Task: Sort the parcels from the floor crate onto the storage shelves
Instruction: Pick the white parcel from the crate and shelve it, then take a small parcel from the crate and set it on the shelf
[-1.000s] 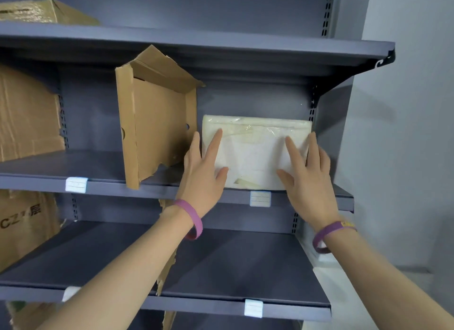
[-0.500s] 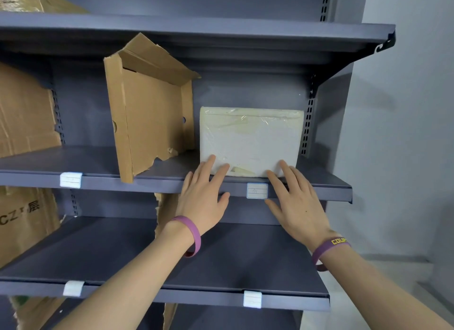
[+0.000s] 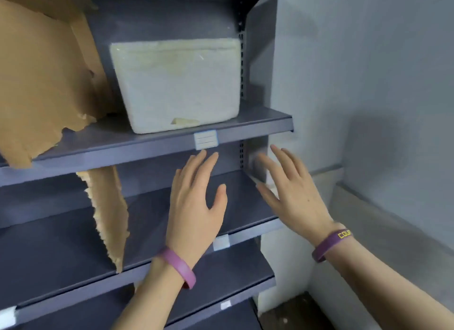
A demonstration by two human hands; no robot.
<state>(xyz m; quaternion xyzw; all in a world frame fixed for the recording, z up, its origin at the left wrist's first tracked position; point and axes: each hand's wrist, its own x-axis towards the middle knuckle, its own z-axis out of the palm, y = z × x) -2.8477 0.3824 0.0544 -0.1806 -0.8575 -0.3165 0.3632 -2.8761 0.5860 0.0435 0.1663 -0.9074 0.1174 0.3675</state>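
Both hands are hanging empty right now: the grip of the left hand (image 3: 194,206) is spread open with straight fingers, and the right hand (image 3: 292,194) is looking the same, fingers apart, holding nothing. They're hovering just below the front lip of the shelf (image 3: 258,123), clear of the parcel. That white wrapped parcel (image 3: 177,84) is sitting upright on the shelf near its right end, just above the little label tag (image 3: 205,139), with a torn cardboard box (image 3: 41,79) standing beside it on the left. So I'm reading the placing step as done for this one. Next move is probably calling for turning down to the floor crate, which isn't showing here, and grabbing another parcel. The lower shelf (image 3: 61,243) looks like it's offering room.
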